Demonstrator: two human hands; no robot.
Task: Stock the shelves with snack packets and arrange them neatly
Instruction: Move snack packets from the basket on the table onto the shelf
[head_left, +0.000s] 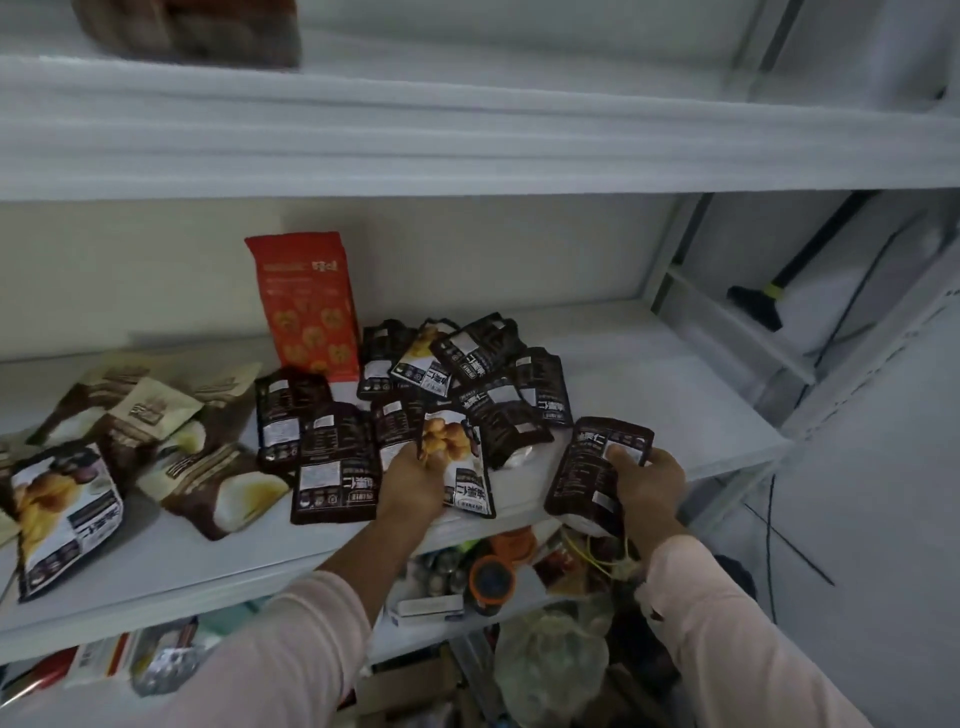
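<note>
Several dark brown snack packets (483, 364) lie in a loose heap on the white middle shelf (649, 374). My left hand (413, 483) grips one packet with a yellow food picture (462, 467) near the shelf's front edge. My right hand (649, 483) holds another dark packet (592, 467), back side up, at the front right of the heap, thumb on its white label. More dark packets (322, 447) lie flat to the left of my left hand.
A red-orange packet (306, 306) stands upright against the back wall. Cream-and-brown packets (171, 431) lie scattered at left, with a large dark packet (62, 514) at the front left. The lower shelf (493, 577) holds assorted goods. A white shelf (467, 150) overhangs above.
</note>
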